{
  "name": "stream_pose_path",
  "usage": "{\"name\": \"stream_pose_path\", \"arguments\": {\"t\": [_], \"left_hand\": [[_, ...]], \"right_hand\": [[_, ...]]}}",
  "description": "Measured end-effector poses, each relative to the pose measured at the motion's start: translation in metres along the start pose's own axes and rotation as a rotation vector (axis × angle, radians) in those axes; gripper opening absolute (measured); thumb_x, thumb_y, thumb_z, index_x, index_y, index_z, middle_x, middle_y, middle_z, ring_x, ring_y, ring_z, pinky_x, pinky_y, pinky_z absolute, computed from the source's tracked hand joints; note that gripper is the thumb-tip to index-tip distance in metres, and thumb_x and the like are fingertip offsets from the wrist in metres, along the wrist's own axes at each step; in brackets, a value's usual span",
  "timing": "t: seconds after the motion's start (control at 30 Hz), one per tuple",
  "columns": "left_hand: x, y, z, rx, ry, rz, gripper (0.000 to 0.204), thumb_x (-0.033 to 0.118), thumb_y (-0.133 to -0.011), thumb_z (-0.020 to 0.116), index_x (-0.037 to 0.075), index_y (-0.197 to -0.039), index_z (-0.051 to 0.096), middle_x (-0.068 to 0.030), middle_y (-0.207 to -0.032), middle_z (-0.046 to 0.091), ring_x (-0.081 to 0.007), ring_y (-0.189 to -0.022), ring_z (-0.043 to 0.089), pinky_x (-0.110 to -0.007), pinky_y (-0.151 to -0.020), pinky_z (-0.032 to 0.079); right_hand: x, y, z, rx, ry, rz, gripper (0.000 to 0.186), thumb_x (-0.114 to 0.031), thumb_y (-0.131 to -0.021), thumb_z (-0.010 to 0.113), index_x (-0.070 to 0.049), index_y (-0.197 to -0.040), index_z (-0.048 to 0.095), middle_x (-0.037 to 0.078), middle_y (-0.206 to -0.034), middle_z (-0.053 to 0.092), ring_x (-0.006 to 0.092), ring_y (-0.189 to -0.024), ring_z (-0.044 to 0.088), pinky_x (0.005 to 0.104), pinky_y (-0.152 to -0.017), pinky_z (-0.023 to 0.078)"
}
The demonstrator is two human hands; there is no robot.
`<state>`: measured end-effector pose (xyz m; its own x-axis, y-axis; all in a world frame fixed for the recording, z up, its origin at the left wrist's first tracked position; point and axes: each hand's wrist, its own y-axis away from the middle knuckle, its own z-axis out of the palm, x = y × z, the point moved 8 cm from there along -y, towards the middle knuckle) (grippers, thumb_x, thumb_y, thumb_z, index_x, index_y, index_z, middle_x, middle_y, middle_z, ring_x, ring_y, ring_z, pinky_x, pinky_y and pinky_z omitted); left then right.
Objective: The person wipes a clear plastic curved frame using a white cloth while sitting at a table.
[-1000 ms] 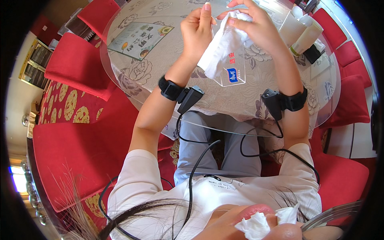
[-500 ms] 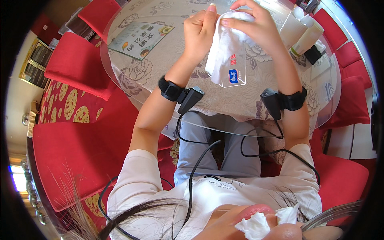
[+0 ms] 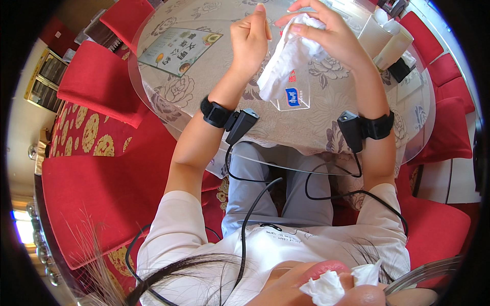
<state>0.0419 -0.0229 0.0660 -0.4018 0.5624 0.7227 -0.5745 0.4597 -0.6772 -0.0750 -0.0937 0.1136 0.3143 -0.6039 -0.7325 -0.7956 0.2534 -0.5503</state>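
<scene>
A clear acrylic table sign [image 3: 301, 104] with a blue patch and red lettering is held up over the patterned tablecloth. My left hand [image 3: 250, 43] closes at its far left edge, thumb pointing up; the fingertips are partly hidden. A crumpled white cloth [image 3: 291, 56] hangs across the face of the sign and covers much of it. My right hand [image 3: 326, 28] pinches the upper part of this cloth between thumb and fingers, with some fingers stretched toward the left hand.
A printed green card [image 3: 179, 51] lies at left under the glass top of the round table [image 3: 204, 97]. At right stand pale cylindrical containers [image 3: 393, 48] and a small black box [image 3: 400, 70]. Red chairs [image 3: 97, 81] surround the table. Black cables [image 3: 245, 219] run from my wrist devices.
My left hand and the sign have shifted slightly left. My right hand has moved a little right, and the cloth has bunched and come away from the left hand.
</scene>
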Motion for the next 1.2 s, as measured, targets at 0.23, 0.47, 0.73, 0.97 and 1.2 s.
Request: {"name": "stream_pose_path", "arguments": {"t": [0.23, 0.47, 0.73, 0.97, 1.2], "left_hand": [[0.004, 0.001, 0.003, -0.016, -0.006, -0.015, 0.049, 0.021, -0.093, 0.040, 0.007, -0.047, 0.039, 0.0048, -0.043, 0.037, -0.0026, -0.041, 0.029, -0.023, -0.037, 0.021], [0.004, 0.000, 0.002, -0.024, -0.027, -0.035, 0.048, 0.021, -0.093, 0.040, 0.006, -0.047, 0.041, 0.0044, -0.043, 0.039, -0.0026, -0.040, 0.031, -0.023, -0.037, 0.022], [0.014, 0.001, 0.008, -0.090, 0.000, -0.055, 0.048, 0.021, -0.093, 0.039, 0.006, -0.048, 0.042, 0.0032, -0.043, 0.042, -0.0034, -0.040, 0.032, -0.024, -0.036, 0.024], [0.005, -0.006, 0.013, -0.259, -0.076, 0.018, 0.045, 0.026, -0.091, 0.045, -0.001, -0.055, 0.050, -0.0005, -0.050, 0.048, -0.0059, -0.048, 0.038, -0.025, -0.044, 0.031], [0.005, -0.006, 0.014, -0.239, -0.092, -0.013, 0.044, 0.024, -0.089, 0.048, -0.003, -0.055, 0.055, -0.0050, -0.051, 0.053, -0.0062, -0.048, 0.043, -0.024, -0.044, 0.033]], "right_hand": [[-0.018, 0.007, 0.012, 0.072, 0.208, 0.052, 0.048, -0.011, -0.062, 0.074, 0.001, -0.099, 0.046, 0.011, -0.084, 0.059, 0.0163, -0.080, 0.058, 0.0273, -0.068, 0.048], [-0.015, 0.006, 0.016, 0.045, 0.350, 0.052, 0.039, -0.009, -0.067, 0.068, -0.001, -0.098, 0.046, 0.015, -0.087, 0.058, 0.0197, -0.080, 0.059, 0.0295, -0.068, 0.048], [-0.025, 0.007, 0.007, 0.144, 0.266, -0.102, 0.021, 0.000, -0.073, 0.057, 0.000, -0.092, 0.050, 0.010, -0.080, 0.058, 0.0173, -0.078, 0.057, 0.0277, -0.069, 0.047], [-0.019, 0.005, 0.001, 0.152, 0.220, -0.017, 0.025, -0.002, -0.069, 0.064, 0.000, -0.089, 0.050, 0.008, -0.080, 0.058, 0.0141, -0.076, 0.057, 0.0256, -0.068, 0.046], [-0.016, 0.006, 0.010, 0.046, 0.149, -0.051, 0.037, -0.005, -0.066, 0.070, -0.001, -0.095, 0.047, 0.008, -0.081, 0.058, 0.0144, -0.076, 0.058, 0.0264, -0.068, 0.047]]}}
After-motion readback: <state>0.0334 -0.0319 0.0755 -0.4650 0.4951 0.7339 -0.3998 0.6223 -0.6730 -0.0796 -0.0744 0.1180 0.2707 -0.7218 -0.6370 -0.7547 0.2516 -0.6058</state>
